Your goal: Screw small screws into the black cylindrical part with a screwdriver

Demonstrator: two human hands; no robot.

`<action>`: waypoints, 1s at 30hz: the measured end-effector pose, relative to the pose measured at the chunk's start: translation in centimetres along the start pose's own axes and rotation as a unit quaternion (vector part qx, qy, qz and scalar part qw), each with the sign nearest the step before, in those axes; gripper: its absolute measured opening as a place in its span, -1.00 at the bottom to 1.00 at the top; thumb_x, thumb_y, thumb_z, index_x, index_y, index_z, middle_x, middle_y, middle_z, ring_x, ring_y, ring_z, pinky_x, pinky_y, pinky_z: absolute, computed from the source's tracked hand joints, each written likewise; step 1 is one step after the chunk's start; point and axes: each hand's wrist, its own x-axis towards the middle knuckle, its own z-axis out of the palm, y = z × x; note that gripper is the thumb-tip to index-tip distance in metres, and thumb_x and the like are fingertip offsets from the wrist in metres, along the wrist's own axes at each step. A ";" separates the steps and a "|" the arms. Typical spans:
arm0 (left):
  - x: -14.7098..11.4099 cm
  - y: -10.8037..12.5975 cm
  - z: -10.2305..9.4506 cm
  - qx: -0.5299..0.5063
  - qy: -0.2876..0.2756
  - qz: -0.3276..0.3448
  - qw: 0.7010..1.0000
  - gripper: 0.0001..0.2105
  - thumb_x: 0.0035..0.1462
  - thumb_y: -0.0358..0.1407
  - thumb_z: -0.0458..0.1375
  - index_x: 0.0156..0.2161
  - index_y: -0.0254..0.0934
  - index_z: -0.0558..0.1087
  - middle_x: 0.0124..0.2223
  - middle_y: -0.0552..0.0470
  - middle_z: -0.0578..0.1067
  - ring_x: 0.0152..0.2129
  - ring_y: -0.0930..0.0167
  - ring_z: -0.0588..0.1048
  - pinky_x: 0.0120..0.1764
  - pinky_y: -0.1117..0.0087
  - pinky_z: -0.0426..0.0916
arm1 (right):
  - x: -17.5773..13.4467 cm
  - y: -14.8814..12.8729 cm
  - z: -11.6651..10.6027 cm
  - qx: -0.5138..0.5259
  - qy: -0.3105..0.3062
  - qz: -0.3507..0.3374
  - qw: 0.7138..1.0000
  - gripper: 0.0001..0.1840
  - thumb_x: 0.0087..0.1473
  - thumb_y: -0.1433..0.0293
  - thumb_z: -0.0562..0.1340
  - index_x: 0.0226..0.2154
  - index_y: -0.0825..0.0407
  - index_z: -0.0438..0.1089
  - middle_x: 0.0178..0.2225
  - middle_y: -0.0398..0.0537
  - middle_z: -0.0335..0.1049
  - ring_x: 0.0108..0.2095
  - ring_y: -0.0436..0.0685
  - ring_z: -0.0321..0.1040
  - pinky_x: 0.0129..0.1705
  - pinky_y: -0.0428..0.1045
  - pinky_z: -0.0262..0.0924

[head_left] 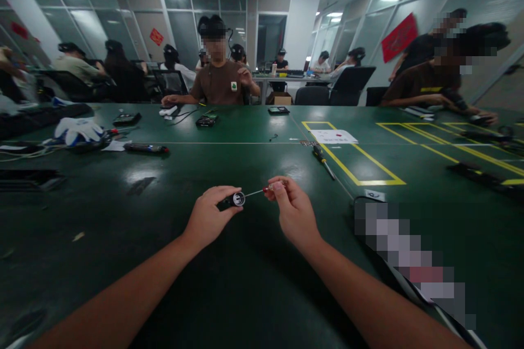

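Observation:
Between thumb and fingers, my left hand (208,214) grips a small black cylinder (238,199) with a pale ring at its open end, which faces me and to the right. My right hand (295,210) is closed around the reddish, see-through handle of a small screwdriver (254,192). Its thin metal shaft points left, and the tip meets the cylinder's ringed end; how deep it reaches I cannot tell. Both hands are held above the green table (245,294). Beyond my right hand lies another screwdriver (323,162) with a black and yellow handle.
White gloves (79,130) and a dark pen-like tool (146,148) lie at the left. A paper sheet (333,136) rests by yellow tape (380,182). A black-edged, blurred-out item (393,262) is at my right. A person (221,79) sits opposite; another (429,84) works at far right.

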 end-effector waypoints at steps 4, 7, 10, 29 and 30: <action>-0.1 -0.1 0.0 0.005 0.001 0.002 1.000 -0.62 0.02 -0.40 0.38 -0.01 -0.14 0.60 0.01 -0.03 0.61 -0.03 0.22 0.56 0.11 0.06 0.41 | -0.1 -0.1 -0.1 -0.010 -0.020 -0.004 1.000 -0.75 0.32 0.16 0.16 -0.14 -0.03 0.42 -0.29 -0.09 0.48 -0.28 0.10 0.43 -0.17 0.03 0.30; -0.2 -0.3 0.1 0.008 -0.001 0.003 1.000 -0.62 0.02 -0.40 0.38 -0.01 -0.14 0.59 0.01 -0.02 0.61 -0.03 0.22 0.56 0.11 0.07 0.40 | -0.3 -0.4 -0.2 -0.018 -0.056 -0.007 0.998 -0.77 0.33 0.19 0.16 -0.10 -0.05 0.41 -0.42 -0.17 0.40 -0.39 0.08 0.37 -0.29 0.00 0.24; -0.2 -0.3 0.1 0.007 -0.002 0.003 1.000 -0.65 0.04 -0.38 0.37 -0.01 -0.15 0.59 0.01 -0.04 0.61 -0.03 0.21 0.56 0.10 0.05 0.41 | -0.5 -0.8 -0.2 -0.008 -0.087 -0.007 0.996 -0.81 0.30 0.22 0.20 -0.11 -0.07 0.41 -0.45 -0.21 0.35 -0.42 0.07 0.32 -0.33 -0.01 0.19; 0.1 0.0 -0.2 0.042 -0.018 0.066 0.997 -0.67 0.11 -0.37 0.34 0.00 -0.11 0.59 -0.01 -0.02 0.63 -0.05 0.21 0.56 0.13 -0.01 0.33 | 0.9 0.5 -0.2 0.111 0.042 0.094 0.988 -0.66 0.16 0.06 0.30 -0.33 0.00 0.48 -0.41 -0.10 0.46 -0.39 0.10 0.38 -0.23 0.05 0.32; 0.1 0.0 -0.2 0.041 -0.019 0.069 0.997 -0.67 0.12 -0.37 0.34 0.01 -0.11 0.59 0.00 -0.02 0.63 -0.03 0.21 0.55 0.15 -0.02 0.30 | 1.2 0.7 -0.3 0.165 0.043 0.144 0.975 -0.62 0.11 0.02 0.31 -0.39 0.00 0.45 -0.49 -0.13 0.40 -0.48 0.07 0.32 -0.28 0.06 0.34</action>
